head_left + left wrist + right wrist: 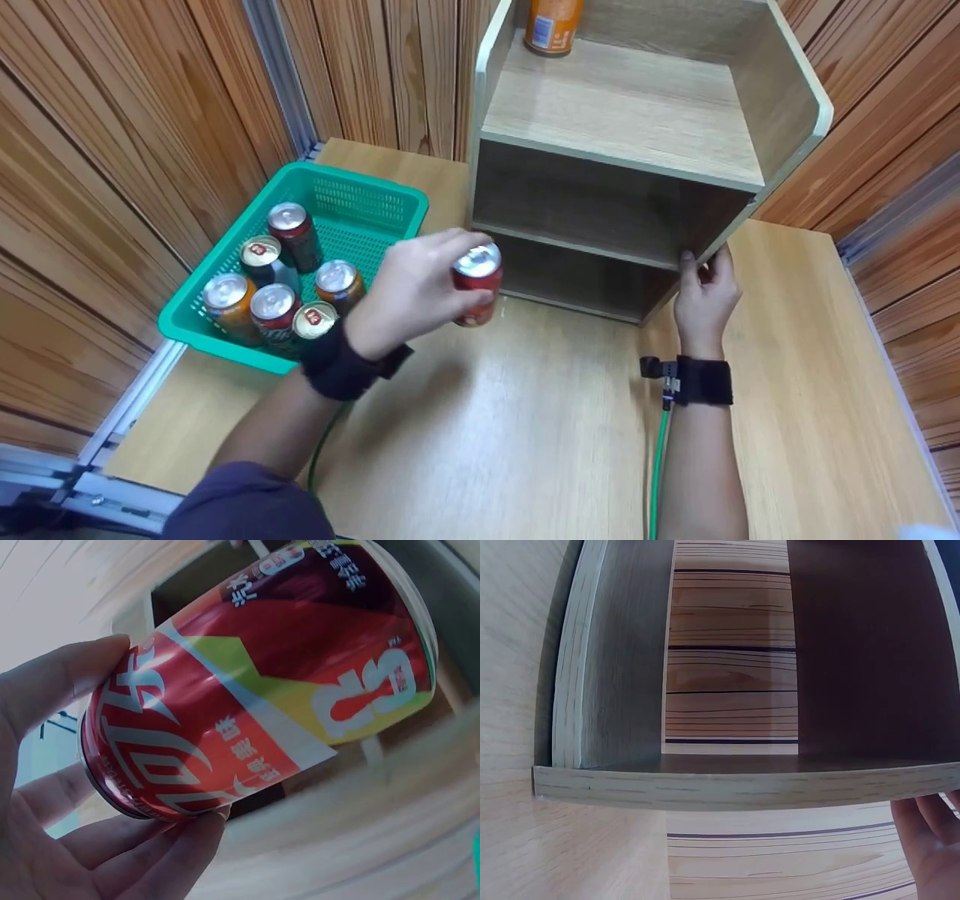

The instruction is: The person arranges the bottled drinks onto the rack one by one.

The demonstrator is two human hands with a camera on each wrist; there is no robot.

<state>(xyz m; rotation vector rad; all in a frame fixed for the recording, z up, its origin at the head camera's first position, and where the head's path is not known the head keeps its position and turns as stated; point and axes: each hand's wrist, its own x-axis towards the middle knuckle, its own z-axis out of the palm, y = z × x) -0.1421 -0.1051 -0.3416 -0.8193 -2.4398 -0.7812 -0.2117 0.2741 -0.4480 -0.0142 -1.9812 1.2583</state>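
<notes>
- We hold a red can (475, 282) in our left hand (409, 292), fingers curled round its side, above the table (525, 435) just in front of the wooden shelf unit (622, 142)
- The can has a silver top, and in the left wrist view its red wall (255, 690) carries white lettering, a yellow-green patch and a darker band toward the top; it lies tilted across that view, our fingertips (187, 829) on its lower rim
- Our right hand (705, 292) grips the front right edge of the shelf unit, thumb on the inside face and fingers wrapped round the outer side
- The shelf unit's lower compartments open toward us, and bare table stretches between our two arms
- A green basket (375, 202) sits at the left of the table, near its edge, with six cans (281, 281) bunched at its near end
- An orange can (553, 26) stands on the top shelf, cut off by the frame
- In the right wrist view only our fingertips (930, 840) show at the lower corner, below a shelf board; the left wrist view's background is blurred
</notes>
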